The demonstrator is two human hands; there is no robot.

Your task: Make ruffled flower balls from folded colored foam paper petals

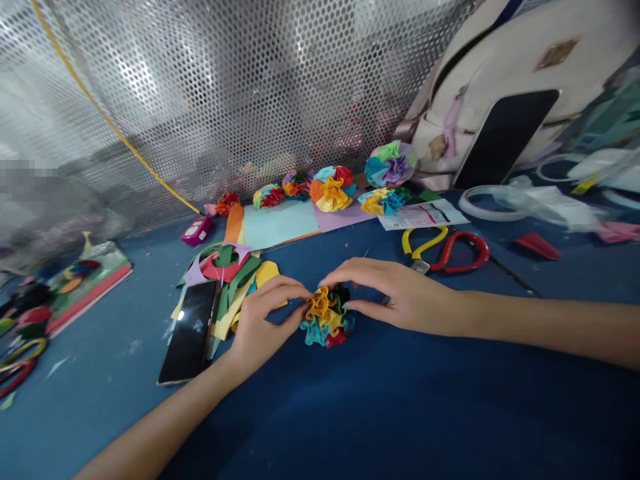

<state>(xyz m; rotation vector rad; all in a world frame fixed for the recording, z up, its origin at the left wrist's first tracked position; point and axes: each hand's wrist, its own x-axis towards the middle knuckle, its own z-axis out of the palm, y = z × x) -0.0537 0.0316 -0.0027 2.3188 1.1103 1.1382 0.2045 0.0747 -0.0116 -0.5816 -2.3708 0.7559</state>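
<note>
A ruffled paper flower [327,317] in yellow, orange, light blue, red and dark green sits between my two hands, low over the blue table. My left hand [267,317] pinches its left edge between thumb and fingers. From the upper right, my right hand [395,290] reaches around it, thumb and index finger on the dark green folds. Just behind my right hand lie scissors [421,263] with one yellow and one red handle. Cut paper strips [235,283] in green, yellow and red lie to the left of my left hand.
A phone [190,330] lies left of my left hand. Several finished paper flowers [333,189] line the back, by light blue paper [280,223]. A second phone [507,137] leans on a white backpack [530,60]. A tape roll [493,203] is at right, a perforated metal screen [240,87] behind.
</note>
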